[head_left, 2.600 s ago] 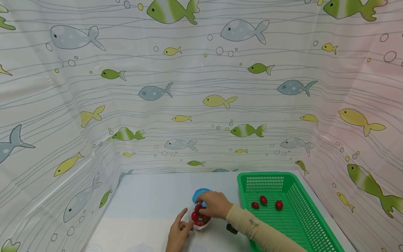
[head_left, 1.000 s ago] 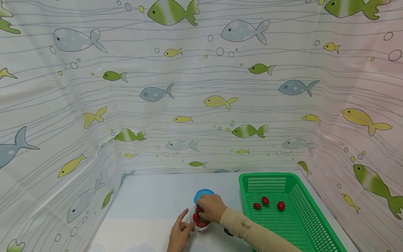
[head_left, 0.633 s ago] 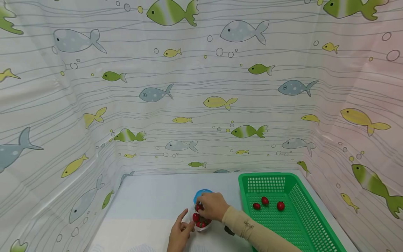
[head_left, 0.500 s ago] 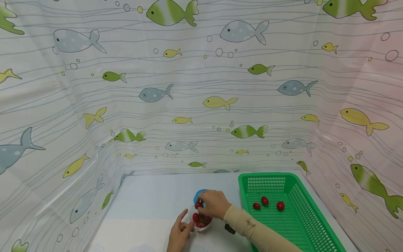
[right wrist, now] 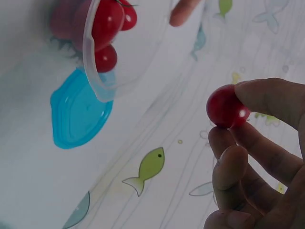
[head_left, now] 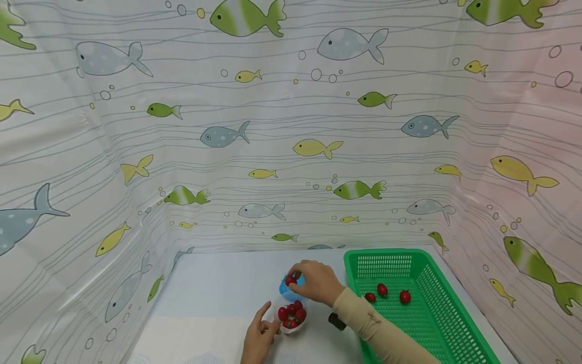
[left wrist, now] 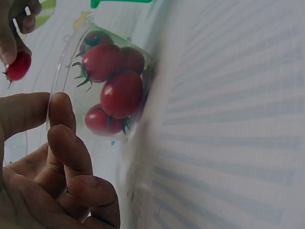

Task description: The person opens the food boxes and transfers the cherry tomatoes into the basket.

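Observation:
Low in the head view, my left hand (head_left: 259, 337) pinches the rim of a clear plastic tub (left wrist: 59, 67) between thumb and fingertips. Several red cherry tomatoes (left wrist: 121, 94) with green stems lie inside it, visible through the wall. My right hand (head_left: 320, 283) holds a single cherry tomato (right wrist: 225, 107) between its thumb and fingers, up above the far side of the tub. Under that hand, just beyond the tub, a blue lid (right wrist: 83, 112) lies on the white table and is partly covered by the hand in the head view.
A green perforated basket (head_left: 352, 268) stands to the right, with three cherry tomatoes (head_left: 405, 297) on its floor. The right sleeve (head_left: 368, 318) crosses its near left side. A dark object (head_left: 336, 321) shows below the right wrist. Fish-patterned sheeting (head_left: 313, 197) walls the table (head_left: 218, 288).
My right hand has risen out of the tub with a cherry tomato and moved away from me, over the lid. The tomatoes inside are now uncovered. The left hand has stayed at the rim.

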`<state>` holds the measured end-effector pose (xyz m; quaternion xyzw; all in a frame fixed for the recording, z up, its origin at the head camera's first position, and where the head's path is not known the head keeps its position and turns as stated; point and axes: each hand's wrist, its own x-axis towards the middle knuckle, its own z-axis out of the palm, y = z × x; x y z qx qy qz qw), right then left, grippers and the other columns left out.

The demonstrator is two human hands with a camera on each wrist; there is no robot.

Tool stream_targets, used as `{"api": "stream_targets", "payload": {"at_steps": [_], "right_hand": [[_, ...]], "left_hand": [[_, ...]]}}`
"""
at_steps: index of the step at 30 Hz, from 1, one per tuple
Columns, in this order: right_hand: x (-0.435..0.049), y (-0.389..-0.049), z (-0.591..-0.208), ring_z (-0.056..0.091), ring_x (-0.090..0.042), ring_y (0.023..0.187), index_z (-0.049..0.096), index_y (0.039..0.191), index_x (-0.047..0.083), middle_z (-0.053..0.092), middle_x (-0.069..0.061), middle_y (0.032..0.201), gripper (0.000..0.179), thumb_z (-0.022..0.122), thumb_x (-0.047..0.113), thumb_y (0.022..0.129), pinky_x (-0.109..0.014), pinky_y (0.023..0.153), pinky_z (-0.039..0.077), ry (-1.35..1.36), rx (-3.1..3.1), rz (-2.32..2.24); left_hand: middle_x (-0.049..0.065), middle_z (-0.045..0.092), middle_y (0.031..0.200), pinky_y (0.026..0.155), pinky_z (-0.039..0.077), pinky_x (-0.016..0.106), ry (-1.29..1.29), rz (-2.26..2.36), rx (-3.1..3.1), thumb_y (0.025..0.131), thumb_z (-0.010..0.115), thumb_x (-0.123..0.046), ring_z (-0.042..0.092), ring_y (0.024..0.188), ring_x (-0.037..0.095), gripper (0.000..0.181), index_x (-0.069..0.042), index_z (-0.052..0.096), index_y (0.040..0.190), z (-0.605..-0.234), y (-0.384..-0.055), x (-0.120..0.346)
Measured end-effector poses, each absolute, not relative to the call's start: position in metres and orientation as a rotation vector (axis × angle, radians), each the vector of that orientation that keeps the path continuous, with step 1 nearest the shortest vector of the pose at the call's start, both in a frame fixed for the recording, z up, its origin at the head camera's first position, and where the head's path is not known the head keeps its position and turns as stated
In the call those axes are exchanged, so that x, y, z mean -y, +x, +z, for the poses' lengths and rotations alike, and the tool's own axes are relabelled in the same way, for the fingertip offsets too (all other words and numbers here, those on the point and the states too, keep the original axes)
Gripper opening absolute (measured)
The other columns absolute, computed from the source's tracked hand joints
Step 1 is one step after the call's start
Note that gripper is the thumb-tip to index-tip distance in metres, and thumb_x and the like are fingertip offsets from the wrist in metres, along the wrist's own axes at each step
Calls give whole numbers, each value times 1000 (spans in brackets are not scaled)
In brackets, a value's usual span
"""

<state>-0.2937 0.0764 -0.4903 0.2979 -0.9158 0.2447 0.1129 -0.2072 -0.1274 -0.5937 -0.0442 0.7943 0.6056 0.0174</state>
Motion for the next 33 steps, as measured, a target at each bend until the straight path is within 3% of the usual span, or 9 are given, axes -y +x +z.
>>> {"api": "stream_targets", "payload": {"at_steps": [10, 18, 33], "right_hand": [[-96, -295, -481, 62, -4, 81, 77, 106, 25, 71, 14, 91, 22, 78, 38, 88, -23, 59, 48, 812, 2667, 759], [-117, -295, -473, 57, -6, 73, 77, 106, 22, 72, 9, 92, 21, 78, 34, 89, -24, 59, 47, 776, 2681, 832], [-166, -293, -473, 52, -4, 65, 75, 105, 22, 70, 12, 91, 18, 78, 30, 90, -26, 56, 45, 676, 2708, 851]], "left_hand": [[2, 67, 78, 58, 43, 27, -183, 1834, -2481, 100, 66, -35, 53, 66, 17, 69, -3, 38, 154, -595, -207, 125], [2, 67, 78, 58, 43, 28, -209, 1825, -2481, 100, 66, -33, 53, 68, 17, 68, -3, 38, 154, -595, -207, 124], [1, 67, 77, 57, 42, 27, -208, 1839, -2477, 100, 66, -32, 53, 67, 17, 68, -2, 38, 153, -596, -204, 124]]}}
